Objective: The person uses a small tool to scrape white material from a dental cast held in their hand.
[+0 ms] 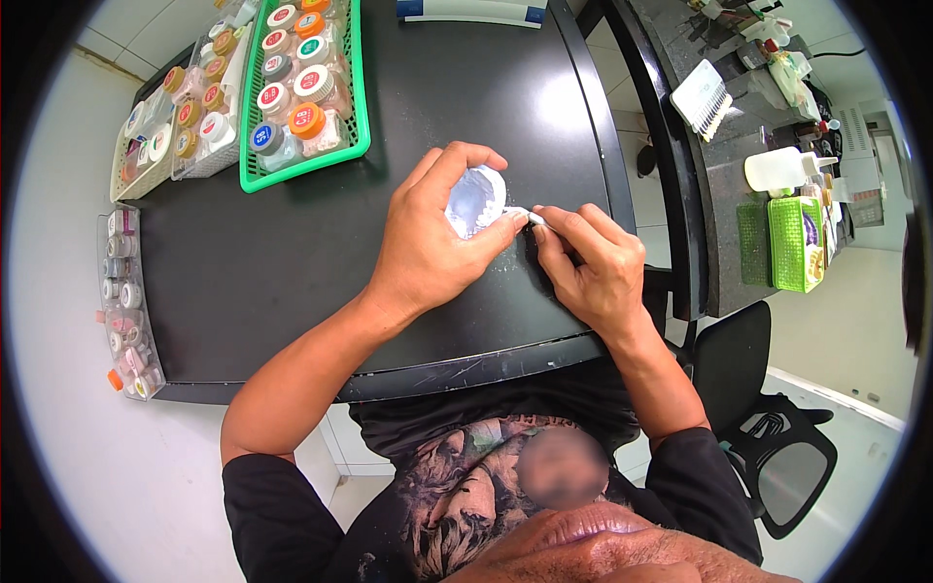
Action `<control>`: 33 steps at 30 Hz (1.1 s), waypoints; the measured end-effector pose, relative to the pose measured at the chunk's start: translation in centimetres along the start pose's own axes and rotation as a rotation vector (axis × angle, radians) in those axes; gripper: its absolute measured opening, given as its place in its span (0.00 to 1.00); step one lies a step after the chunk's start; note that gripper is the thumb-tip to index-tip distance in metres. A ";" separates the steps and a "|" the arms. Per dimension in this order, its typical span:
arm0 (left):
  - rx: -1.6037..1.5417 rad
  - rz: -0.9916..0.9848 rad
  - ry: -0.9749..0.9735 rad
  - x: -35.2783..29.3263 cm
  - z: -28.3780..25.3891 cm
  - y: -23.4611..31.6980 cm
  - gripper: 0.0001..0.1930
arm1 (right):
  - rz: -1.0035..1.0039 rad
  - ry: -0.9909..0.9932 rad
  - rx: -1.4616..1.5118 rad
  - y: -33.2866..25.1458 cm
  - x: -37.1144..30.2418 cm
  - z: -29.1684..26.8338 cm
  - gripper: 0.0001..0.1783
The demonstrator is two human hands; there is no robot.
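Fingers (457,160) of the left hand (428,243) curl around a small shiny silver foil cup (474,199) and hold it just above the black counter (292,253). Right beside it, the right hand (593,272) pinches a thin little white stick (525,216) between thumb and fingers, and its tip touches the cup's edge. Far to the left lies a clear box of tiny jars (124,301). Behind the hands, a green plastic basket (301,170) holds small bottles with coloured caps (306,121). On the far right sits a black office chair (768,428).
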State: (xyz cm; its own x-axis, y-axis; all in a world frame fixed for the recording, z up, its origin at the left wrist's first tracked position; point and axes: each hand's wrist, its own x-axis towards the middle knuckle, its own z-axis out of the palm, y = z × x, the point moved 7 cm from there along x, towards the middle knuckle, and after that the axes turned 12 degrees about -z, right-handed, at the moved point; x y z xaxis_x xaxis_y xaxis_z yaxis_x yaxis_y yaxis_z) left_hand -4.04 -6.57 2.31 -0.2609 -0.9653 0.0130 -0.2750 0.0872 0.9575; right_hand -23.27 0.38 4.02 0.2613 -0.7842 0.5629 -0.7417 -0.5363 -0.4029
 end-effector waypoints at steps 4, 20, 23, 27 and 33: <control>0.016 -0.015 0.004 0.0 0.0 0.0 0.24 | 0.001 0.003 -0.001 -0.1 0.1 -0.1 0.11; 0.040 -0.034 0.004 0.0 0.1 0.0 0.24 | 0.014 0.025 -0.026 0.0 0.1 -0.3 0.10; 0.043 -0.007 -0.002 -0.2 -0.1 0.3 0.26 | 0.021 0.020 0.005 0.1 -0.1 -0.2 0.10; 0.038 -0.015 -0.020 -0.1 -0.1 0.2 0.28 | 0.022 0.000 0.014 0.1 -0.2 -0.1 0.09; 0.019 -0.015 -0.029 -0.1 -0.1 -0.1 0.28 | 0.009 -0.032 0.018 -0.1 0.0 -0.1 0.09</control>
State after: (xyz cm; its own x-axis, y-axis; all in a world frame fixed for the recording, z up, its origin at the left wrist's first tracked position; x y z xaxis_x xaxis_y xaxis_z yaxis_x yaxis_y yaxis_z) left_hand -3.91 -6.51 2.20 -0.2829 -0.9591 -0.0099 -0.2962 0.0776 0.9520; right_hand -23.19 0.45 4.13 0.2743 -0.7985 0.5359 -0.7331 -0.5343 -0.4207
